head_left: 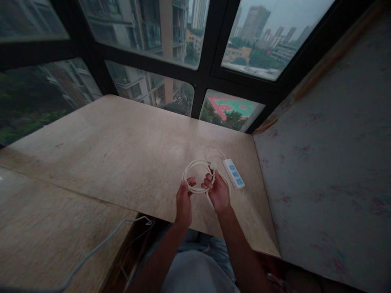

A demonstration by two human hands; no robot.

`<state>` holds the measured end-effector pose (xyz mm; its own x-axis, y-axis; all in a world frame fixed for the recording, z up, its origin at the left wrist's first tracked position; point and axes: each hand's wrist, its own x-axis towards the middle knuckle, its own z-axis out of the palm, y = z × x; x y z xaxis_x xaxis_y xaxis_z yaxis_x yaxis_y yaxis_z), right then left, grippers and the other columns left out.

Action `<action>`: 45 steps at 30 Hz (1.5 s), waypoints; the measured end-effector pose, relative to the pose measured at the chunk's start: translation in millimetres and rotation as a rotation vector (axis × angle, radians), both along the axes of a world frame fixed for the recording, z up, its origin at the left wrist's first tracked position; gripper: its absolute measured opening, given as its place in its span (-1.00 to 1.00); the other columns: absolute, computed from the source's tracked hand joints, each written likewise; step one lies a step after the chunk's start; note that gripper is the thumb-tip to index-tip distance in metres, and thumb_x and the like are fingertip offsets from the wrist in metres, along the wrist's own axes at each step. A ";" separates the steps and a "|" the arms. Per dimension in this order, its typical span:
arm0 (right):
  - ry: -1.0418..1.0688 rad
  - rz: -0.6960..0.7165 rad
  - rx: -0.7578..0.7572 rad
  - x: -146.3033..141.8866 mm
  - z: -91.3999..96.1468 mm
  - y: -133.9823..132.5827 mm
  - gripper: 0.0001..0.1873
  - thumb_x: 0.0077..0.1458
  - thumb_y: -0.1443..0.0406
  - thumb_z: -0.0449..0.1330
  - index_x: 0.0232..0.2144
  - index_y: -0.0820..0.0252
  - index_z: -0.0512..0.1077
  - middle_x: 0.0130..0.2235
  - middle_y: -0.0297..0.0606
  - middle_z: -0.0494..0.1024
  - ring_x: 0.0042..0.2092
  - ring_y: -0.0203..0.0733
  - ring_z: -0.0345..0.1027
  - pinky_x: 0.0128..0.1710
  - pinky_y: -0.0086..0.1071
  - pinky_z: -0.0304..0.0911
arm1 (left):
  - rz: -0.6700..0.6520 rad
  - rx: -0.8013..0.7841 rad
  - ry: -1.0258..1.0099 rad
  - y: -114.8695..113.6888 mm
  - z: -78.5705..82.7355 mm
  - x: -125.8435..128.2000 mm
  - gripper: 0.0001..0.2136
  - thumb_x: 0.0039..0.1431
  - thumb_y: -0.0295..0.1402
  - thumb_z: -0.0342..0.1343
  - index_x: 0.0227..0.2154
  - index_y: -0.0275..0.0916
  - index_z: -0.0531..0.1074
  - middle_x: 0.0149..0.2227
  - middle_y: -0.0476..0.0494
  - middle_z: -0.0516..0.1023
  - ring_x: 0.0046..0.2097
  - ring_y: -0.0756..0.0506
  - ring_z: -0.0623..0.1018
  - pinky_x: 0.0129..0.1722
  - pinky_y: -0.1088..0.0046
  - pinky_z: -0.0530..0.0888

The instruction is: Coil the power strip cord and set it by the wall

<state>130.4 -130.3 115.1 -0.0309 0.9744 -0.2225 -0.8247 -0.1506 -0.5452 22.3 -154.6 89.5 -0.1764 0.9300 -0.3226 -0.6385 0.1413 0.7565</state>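
Note:
A white power cord (198, 162) is looped into a round coil between my two hands, above the tabletop. My left hand (184, 200) grips the coil's left side, thumb on top and fingers curled beneath. On the other side, my right hand (220, 193) has its fingers closed around the coil, close to the white plug (213, 166). From the coil a length of cord hangs by my right wrist and runs toward a white power strip (234, 174). The strip has blue socket faces and lies on the table just right of my right hand.
The beige tabletop (128, 142) reaches to dark-framed windows (204, 73) ahead. A patterned wall (320, 171) stands close on the right. A pale cable (100, 248) crosses the lower table section at left, beside a gap.

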 end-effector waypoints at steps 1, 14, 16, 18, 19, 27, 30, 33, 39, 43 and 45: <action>0.001 -0.005 0.004 1.5 -1.3 0.6 -0.92 0.19 0.26 0.13 -0.30 0.13 0.40 -0.50 -0.48 0.29 -0.60 -0.45 0.05 -0.54 -0.51 0.20 | -0.053 0.001 0.006 -1.8 -3.2 -1.3 -0.54 0.07 0.05 0.11 -0.22 -0.27 0.53 -0.10 -0.27 0.55 -0.06 -0.17 0.50 -0.14 0.33 0.38; -0.012 -0.187 0.082 8.3 3.9 2.3 -0.75 0.20 0.08 0.13 -0.30 0.11 0.42 -0.54 -0.51 0.17 -0.56 -0.42 0.06 -0.40 -0.44 0.24 | -0.485 0.101 0.234 -47.2 -18.7 34.5 -0.59 -0.06 -0.18 0.31 -0.17 -0.23 0.40 -0.35 -0.12 0.53 -0.25 -0.11 0.54 -0.21 0.39 0.43; -0.025 -0.219 0.088 15.6 7.6 1.8 -0.74 0.19 0.07 0.13 -0.29 0.11 0.44 -0.56 -0.52 0.16 -0.57 -0.42 0.05 -0.42 -0.43 0.23 | -0.467 0.153 0.297 -43.4 -18.0 30.5 -0.66 0.00 -0.17 0.27 -0.21 -0.24 0.42 -0.42 -0.06 0.50 -0.33 -0.06 0.52 -0.27 0.43 0.42; -0.049 -0.260 0.089 25.3 9.6 1.9 -0.74 0.20 0.09 0.13 -0.37 0.12 0.43 -0.62 -0.56 0.10 -0.63 -0.44 -0.02 -0.46 -0.45 0.21 | -0.395 0.170 0.354 -36.2 -19.7 23.6 -0.72 0.06 -0.15 0.22 -0.27 -0.24 0.42 -0.49 0.00 0.44 -0.44 -0.01 0.46 -0.39 0.50 0.38; -0.056 -0.275 0.089 30.5 9.6 2.1 -0.73 0.21 0.09 0.13 -0.43 0.13 0.41 -0.66 -0.58 0.07 -0.66 -0.45 -0.07 -0.49 -0.47 0.18 | -0.345 0.172 0.390 -31.8 -20.6 19.3 -0.73 0.07 -0.15 0.21 -0.27 -0.24 0.42 -0.53 0.03 0.41 -0.49 0.01 0.43 -0.45 0.53 0.34; 0.015 -0.235 0.030 55.0 4.0 -2.4 -0.62 0.29 0.14 0.04 -0.53 0.18 0.31 -0.76 -0.63 -0.01 -0.74 -0.48 -0.27 -0.67 -0.55 -0.04 | -0.290 0.685 1.052 11.6 -14.4 -20.4 -0.86 0.12 -0.27 0.18 -0.29 -0.14 0.59 -0.49 -0.09 0.51 -0.47 0.00 0.44 -0.42 0.55 0.31; -0.018 -0.162 0.015 60.3 5.9 -7.6 -0.64 0.28 0.13 0.05 -0.51 0.18 0.31 -0.76 -0.65 -0.03 -0.75 -0.49 -0.29 -0.69 -0.56 -0.06 | -0.376 0.854 1.172 23.8 -9.8 -29.7 -0.86 0.16 -0.28 0.15 -0.31 -0.11 0.59 -0.54 -0.08 0.50 -0.51 -0.01 0.45 -0.46 0.54 0.28; -0.064 -0.110 0.010 66.6 5.6 -13.8 -0.66 0.25 0.10 0.09 -0.49 0.17 0.31 -0.75 -0.66 -0.05 -0.75 -0.49 -0.30 -0.69 -0.57 -0.04 | -0.436 0.864 1.215 30.4 -4.4 -33.0 -0.88 0.11 -0.24 0.19 -0.40 -0.09 0.60 -0.59 -0.05 0.48 -0.55 0.00 0.42 -0.50 0.54 0.21; -0.022 -0.131 0.018 77.3 -8.3 -25.0 -0.63 0.27 0.10 0.04 -0.50 0.16 0.31 -0.76 -0.65 -0.06 -0.75 -0.47 -0.35 -0.72 -0.57 -0.08 | -0.568 0.645 1.026 24.3 7.0 -20.6 -0.79 -0.08 -0.17 0.30 -0.66 -0.15 0.54 -0.67 -0.02 0.43 -0.61 0.02 0.32 -0.53 0.53 0.10; -0.022 -0.146 0.008 82.9 -22.0 -32.6 -0.64 0.26 0.09 0.06 -0.50 0.15 0.30 -0.76 -0.65 -0.07 -0.75 -0.46 -0.33 -0.74 -0.57 -0.09 | -0.587 0.493 1.000 13.4 10.9 -7.7 -0.62 -0.14 -0.10 0.30 -0.81 -0.22 0.40 -0.76 0.02 0.29 -0.65 0.06 0.22 -0.58 0.52 0.01; -0.008 -0.163 0.005 85.4 -27.7 -36.5 -0.66 0.25 0.10 0.08 -0.50 0.16 0.31 -0.76 -0.65 -0.07 -0.75 -0.46 -0.31 -0.74 -0.58 -0.09 | -0.677 0.475 1.015 9.8 11.5 -3.5 -0.65 -0.10 -0.07 0.27 -0.77 -0.20 0.44 -0.74 0.03 0.33 -0.66 0.06 0.26 -0.61 0.53 0.02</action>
